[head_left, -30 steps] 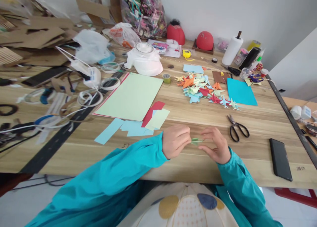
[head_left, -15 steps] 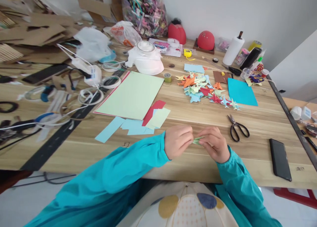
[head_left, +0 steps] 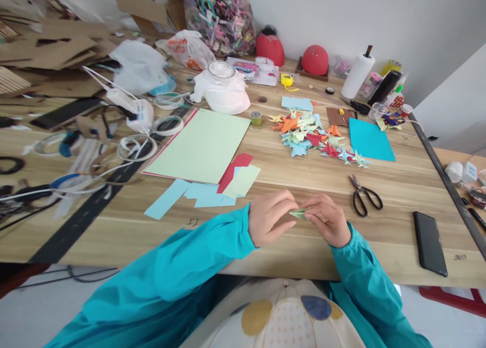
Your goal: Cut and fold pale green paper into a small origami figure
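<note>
Both of my hands meet over the near edge of the wooden table (head_left: pixel 379 246). Between them is a small folded piece of light green paper (head_left: pixel 297 214). My left hand (head_left: pixel 269 217) pinches its left end with fingers curled. My right hand (head_left: pixel 328 219) grips its right end, fingers closed over it. Both arms wear teal sleeves. Just beyond my hands lie cut paper pieces in light blue, red and pale green (head_left: pixel 216 186), next to a large pale green sheet (head_left: pixel 201 145).
A pile of folded coloured paper shapes (head_left: pixel 309 135) sits mid-table beside a blue sheet (head_left: pixel 369 140). Black scissors (head_left: pixel 360 195) and a black phone (head_left: pixel 429 242) lie at my right. Tape rolls, cables and cardboard crowd the left; a paper towel roll (head_left: pixel 356 77) stands at the back.
My right hand has closed in on the green paper, from fingers spread a second ago to gripping it. The paper has been turned and pressed between both hands. The view shifted slightly.
</note>
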The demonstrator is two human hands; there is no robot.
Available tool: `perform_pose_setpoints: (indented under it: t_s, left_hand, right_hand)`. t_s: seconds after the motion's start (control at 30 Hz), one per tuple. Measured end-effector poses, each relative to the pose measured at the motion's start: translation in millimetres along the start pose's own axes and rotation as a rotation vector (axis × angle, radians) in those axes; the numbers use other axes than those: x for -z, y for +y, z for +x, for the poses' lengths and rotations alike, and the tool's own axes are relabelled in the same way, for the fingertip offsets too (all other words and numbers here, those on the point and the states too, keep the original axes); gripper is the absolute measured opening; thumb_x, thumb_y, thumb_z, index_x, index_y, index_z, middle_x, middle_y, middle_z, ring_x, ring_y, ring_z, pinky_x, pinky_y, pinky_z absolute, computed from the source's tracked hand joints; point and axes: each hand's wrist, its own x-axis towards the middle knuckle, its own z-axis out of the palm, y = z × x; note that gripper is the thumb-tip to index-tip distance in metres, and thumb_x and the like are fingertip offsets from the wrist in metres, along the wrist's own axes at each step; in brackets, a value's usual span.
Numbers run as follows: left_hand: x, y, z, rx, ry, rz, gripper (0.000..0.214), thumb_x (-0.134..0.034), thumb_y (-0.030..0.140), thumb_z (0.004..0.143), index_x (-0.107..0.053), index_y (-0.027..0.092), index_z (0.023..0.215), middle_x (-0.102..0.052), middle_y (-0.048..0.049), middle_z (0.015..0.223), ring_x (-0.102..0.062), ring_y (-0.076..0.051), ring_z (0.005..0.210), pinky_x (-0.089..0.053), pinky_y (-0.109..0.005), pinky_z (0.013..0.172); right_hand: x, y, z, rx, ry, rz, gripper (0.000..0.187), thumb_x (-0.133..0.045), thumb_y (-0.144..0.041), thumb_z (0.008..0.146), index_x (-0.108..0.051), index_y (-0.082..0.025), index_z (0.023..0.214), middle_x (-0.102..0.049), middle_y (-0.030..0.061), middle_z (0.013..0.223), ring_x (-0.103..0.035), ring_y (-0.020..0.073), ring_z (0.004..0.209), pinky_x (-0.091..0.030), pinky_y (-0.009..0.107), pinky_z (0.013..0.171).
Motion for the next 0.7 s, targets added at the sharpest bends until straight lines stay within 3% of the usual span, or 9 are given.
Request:
perform_pose_setpoints:
  t_s: [0.1,0.3,0.43,0.53,0.7]
  left_hand:
    - [-5.9,-3,-3,0.065,0.012,0.028,0.025,-0.050,0.027,0.076,-0.053,0.012,0.096,-0.055,-0.0101,0.090,-0.052,-0.017,0.079,-0.043,-0.028,0.068]
    - [-14.6,-7,-5,0.096,-0.033,0.077,0.023,-0.043,0.027,0.082,-0.061,0.015,0.076,-0.056,-0.0052,0.074,-0.051,-0.012,0.066,-0.041,-0.023,0.061]
    - [-16.5,-7,-4,0.112,0.006,-0.007,0.026,-0.042,0.025,0.084,-0.063,0.015,0.072,-0.056,-0.0046,0.070,-0.051,-0.010,0.062,-0.040,-0.021,0.059]
    - [-17.8,-11,-2,0.190,0.019,-0.162,0.026,-0.048,0.030,0.081,-0.064,0.014,0.068,-0.054,-0.0030,0.063,-0.048,-0.009,0.056,-0.038,-0.020,0.052]
    - [-19.9,-21,4,0.507,-0.090,-0.473,0.027,-0.057,0.033,0.072,-0.061,0.012,0.056,-0.048,0.0012,0.052,-0.044,-0.006,0.046,-0.033,-0.019,0.043]
  right_hand:
    - [-4,1,-1,0.005,0.011,-0.025,0.011,-0.054,-0.013,0.077,-0.061,-0.020,0.081,-0.063,0.0069,0.090,-0.057,0.0187,0.087,-0.046,0.037,0.078]
    - [-8,0,-2,0.045,-0.008,-0.118,0.011,-0.057,-0.017,0.076,-0.061,-0.022,0.086,-0.063,0.0067,0.096,-0.057,0.0194,0.090,-0.046,0.037,0.080]
    - [-10,2,-2,-0.032,-0.023,-0.134,0.032,-0.064,-0.030,0.072,-0.055,-0.018,0.101,-0.064,0.0097,0.093,-0.058,0.0212,0.089,-0.046,0.036,0.078]
    - [-12,6,-3,-0.045,-0.048,-0.131,0.014,-0.057,-0.031,0.078,-0.060,-0.018,0.084,-0.065,0.0068,0.075,-0.059,0.0180,0.073,-0.047,0.031,0.067]
    - [-10,12,-1,-0.250,-0.101,-0.122,0.030,-0.053,-0.040,0.078,-0.058,-0.016,0.061,-0.056,0.0027,0.053,-0.051,0.0121,0.050,-0.038,0.023,0.048]
